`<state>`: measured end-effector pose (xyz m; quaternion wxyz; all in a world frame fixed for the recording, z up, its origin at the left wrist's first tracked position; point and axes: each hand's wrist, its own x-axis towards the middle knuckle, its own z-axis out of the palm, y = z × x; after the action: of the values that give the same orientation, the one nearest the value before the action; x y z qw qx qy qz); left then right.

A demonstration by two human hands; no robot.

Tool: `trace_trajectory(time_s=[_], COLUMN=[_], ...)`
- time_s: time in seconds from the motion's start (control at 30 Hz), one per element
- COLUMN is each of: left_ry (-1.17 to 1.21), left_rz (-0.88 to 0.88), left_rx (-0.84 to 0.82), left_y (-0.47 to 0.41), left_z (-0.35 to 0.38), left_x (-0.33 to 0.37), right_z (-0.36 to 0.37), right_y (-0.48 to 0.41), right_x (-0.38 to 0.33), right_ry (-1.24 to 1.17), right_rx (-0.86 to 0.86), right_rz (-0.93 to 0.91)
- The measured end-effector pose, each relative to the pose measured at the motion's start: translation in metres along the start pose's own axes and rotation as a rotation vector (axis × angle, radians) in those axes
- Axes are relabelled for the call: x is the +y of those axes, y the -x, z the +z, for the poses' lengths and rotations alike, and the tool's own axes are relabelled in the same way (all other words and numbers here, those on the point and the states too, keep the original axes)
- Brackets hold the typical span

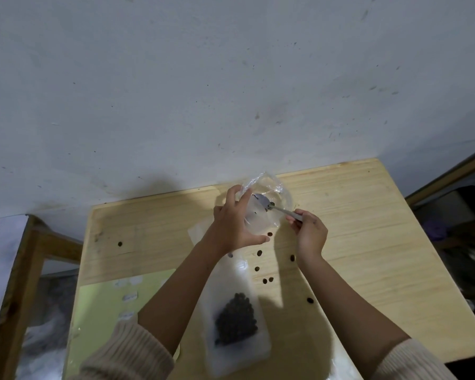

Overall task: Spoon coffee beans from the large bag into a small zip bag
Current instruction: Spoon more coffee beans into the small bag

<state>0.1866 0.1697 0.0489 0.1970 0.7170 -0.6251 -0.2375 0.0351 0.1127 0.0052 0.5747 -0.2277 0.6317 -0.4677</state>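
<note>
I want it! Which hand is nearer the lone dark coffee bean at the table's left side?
Left. The left hand sits right of the lone dark coffee bean; the right hand is farther right.

- The setting appeared to be a plain room in a home, used as a makeshift work corner.
- The wall [231,91] was bare and pale, scuffed and speckled with dark marks.
- A small table [368,215] of light, unfinished wood stood pushed against that wall, with coffee beans [259,253] scattered loose on its top.
- A rough wooden frame [25,270] stood at the left.
- Dim clutter [464,229] lay at the right; its details could not be made out.
</note>
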Motion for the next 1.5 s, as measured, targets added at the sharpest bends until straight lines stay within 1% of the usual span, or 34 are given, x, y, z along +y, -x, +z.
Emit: trace_trajectory(time_s=[0.1, 0.17, 0.23, 0.47, 0.6, 0.67, 0.77, 0.9, 0.97, 1.03, 1.1, 1.17, 1.2, 1.37, 1.5], left_ry=[0.002, 0.011, 0.005, -0.012, -0.029, -0.016, -0.002, -0.011, -0.011, -0.012, -0.011, -0.019, -0.024, -0.049, -0.060], left_rz=[-0.007, -0.017, -0.029, -0.090, -0.145, -0.169, -0.197, -0.187, -0.184, -0.180, -0.173, -0.160, -0.148, -0.068, -0.055], left_rx=[-0.038, -0.036, -0.020, 0.071, 0.067, 0.064, 0.045, 0.041, 0.034, 0.045, 0.065, 0.081, 0.089, 0.175, 0.168], left_y=[0.000, 0.000, -0.001, -0.009, -0.014, -0.016, -0.017, -0.018, -0.019, -0.019, -0.018, -0.015, -0.013, -0.005, -0.003], left_z=[0.000, 0.000, 0.001, 0.008, 0.008, 0.007, 0.006, 0.003, 0.003, 0.003, 0.003, 0.003, 0.004, 0.010, 0.009], left_x=[-0.001, -0.002, -0.002, -0.001, 0.004, 0.006, 0.009, 0.010, 0.009, 0.007, 0.004, 0.000, -0.001, -0.005, -0.004], right_z=[0.008, 0.012, 0.013, 0.000, -0.011, -0.015, -0.018, -0.014, -0.013, -0.014, -0.015, -0.016, -0.015, -0.006, 0.001], right_y=[0.004, 0.005, 0.004, 0.004, 0.009, 0.012, 0.017, 0.022, 0.023, 0.021, 0.018, 0.012, 0.010, 0.005, 0.003], right_x=[-0.001, -0.003, -0.008, -0.045, -0.065, -0.071, -0.077, -0.079, -0.080, -0.081, -0.080, -0.075, -0.072, -0.048, -0.040], right_ry=[-0.076, -0.101, -0.115, -0.111, -0.146, -0.119, -0.028, 0.090, 0.108, 0.064, 0.017, 0.015, 0.032, 0.157, 0.238], right_rx=[-0.039, -0.042, -0.038, -0.016, -0.011, -0.024, -0.094, -0.289, -0.334, -0.268, -0.126, -0.015, 0.010, -0.028, -0.042], right_rz=[0.124, 0.146, 0.126, -0.048, -0.130, -0.180, -0.280, -0.396, -0.436, -0.443, -0.416, -0.374, -0.349, -0.236, -0.220])
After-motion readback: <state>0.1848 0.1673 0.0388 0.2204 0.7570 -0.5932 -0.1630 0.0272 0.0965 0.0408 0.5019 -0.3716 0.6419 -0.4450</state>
